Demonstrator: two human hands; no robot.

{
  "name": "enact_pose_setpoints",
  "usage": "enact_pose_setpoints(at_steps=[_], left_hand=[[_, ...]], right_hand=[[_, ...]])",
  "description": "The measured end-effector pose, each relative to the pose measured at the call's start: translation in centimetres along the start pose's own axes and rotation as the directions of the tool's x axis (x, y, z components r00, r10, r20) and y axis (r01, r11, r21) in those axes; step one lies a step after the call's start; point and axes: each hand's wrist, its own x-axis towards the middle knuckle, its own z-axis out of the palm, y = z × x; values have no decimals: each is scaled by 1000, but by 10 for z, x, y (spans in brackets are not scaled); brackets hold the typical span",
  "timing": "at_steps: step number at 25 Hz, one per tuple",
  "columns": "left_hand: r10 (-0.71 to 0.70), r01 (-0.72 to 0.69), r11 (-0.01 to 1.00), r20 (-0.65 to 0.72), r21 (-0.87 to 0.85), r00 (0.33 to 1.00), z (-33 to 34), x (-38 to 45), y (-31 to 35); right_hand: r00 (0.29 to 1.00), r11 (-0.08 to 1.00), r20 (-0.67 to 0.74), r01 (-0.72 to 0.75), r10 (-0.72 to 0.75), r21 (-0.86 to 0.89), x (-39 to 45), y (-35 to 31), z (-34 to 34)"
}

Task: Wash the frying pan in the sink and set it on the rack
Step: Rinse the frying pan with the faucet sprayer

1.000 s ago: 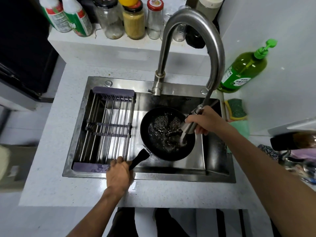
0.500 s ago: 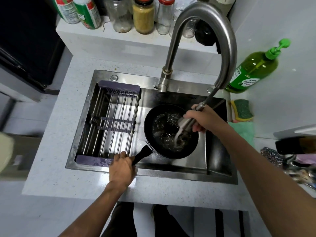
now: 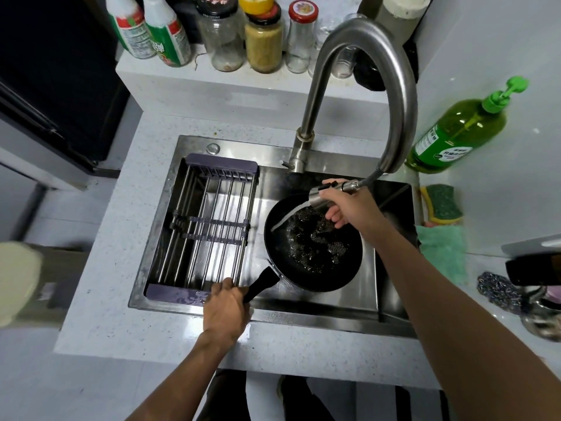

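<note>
A black frying pan (image 3: 306, 268) lies in the steel sink (image 3: 391, 302), with foamy water pooling inside it. My left hand (image 3: 226, 308) grips the pan's black handle at the sink's front edge. My right hand (image 3: 349, 205) holds the pull-out spray head (image 3: 323, 196) of the tall faucet (image 3: 364, 56) over the pan's far side. A stream of water runs from the head down and left onto the pan's inner wall. A metal rack (image 3: 212, 226) with purple ends spans the left half of the sink; nothing lies on it.
A green soap bottle (image 3: 455, 132) leans at the back right. A green-yellow sponge (image 3: 441, 203) and a teal cloth (image 3: 443, 253) lie right of the sink, steel wool (image 3: 498, 287) beyond. Jars and bottles (image 3: 264, 41) line the rear shelf.
My right hand has lifted the spray head and turned it, so the water now strikes the pan's left inner side. My left hand keeps its grip on the handle.
</note>
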Motion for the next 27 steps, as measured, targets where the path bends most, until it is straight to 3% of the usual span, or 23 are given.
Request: enact_pose_setpoints(at_steps=[20,24,27], left_hand=[[-22,22,1000,-17,19,1000,0,0,2],[-7,6,1000,-22,-6,1000,-1,0,1],[15,-16,999,-23,-30,1000,0,0,0]], right_hand=[[998,999,-52,45,-45,-3,1,-9,-3],[985,983,-116,111,-129,-148,1,-7,-25],[984,937,-85,118,-154,-329,6,-2,-48]])
